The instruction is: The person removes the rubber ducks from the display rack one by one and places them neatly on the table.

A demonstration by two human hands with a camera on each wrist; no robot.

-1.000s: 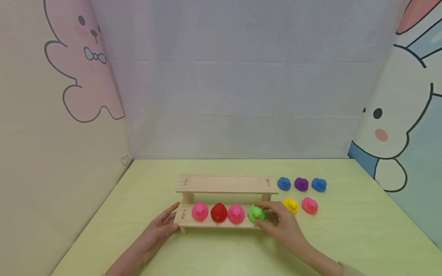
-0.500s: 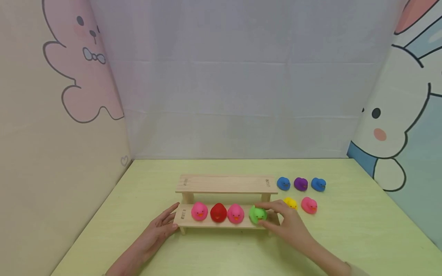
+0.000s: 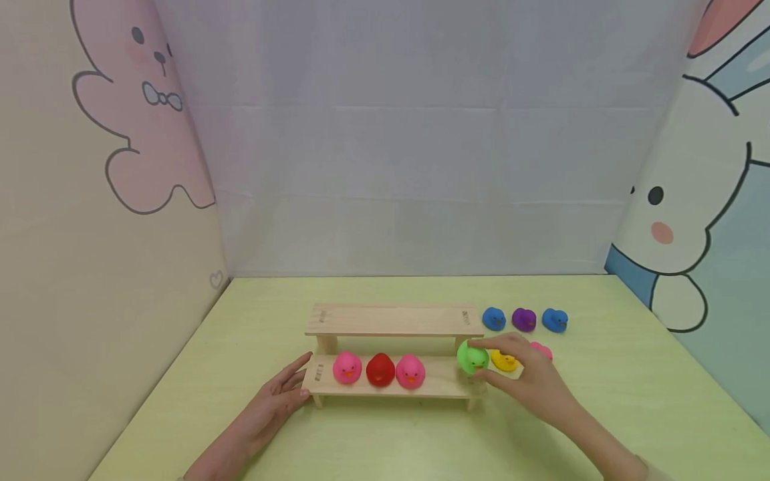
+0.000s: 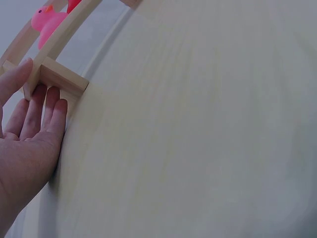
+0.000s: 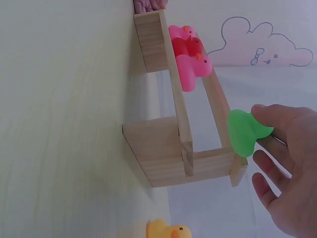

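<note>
My right hand (image 3: 532, 374) pinches a green rubber duck (image 3: 472, 357) between thumb and fingers. In the right wrist view the green duck (image 5: 242, 133) is raised off the lower board, near the stand's right end. My left hand (image 3: 273, 401) holds the left end of a two-step wooden stand (image 3: 445, 381); in the left wrist view its thumb and fingers touch the end beside the leg (image 4: 63, 77). On the lower step sit a pink duck (image 3: 347, 368), a red duck (image 3: 380, 370) and another pink duck (image 3: 410, 372).
The upper step (image 3: 394, 321) stands behind the lower one. Right of the stand are two blue ducks (image 3: 494, 318), a purple duck (image 3: 524, 319), a yellow duck (image 3: 504, 361) and a pink duck (image 3: 543, 349) partly behind my right hand. Cartoon-printed cloth walls surround the table (image 3: 252, 307).
My right hand has moved the green duck to the right along the lower step, then up off it toward the stand's right end. The left hand has stayed in place.
</note>
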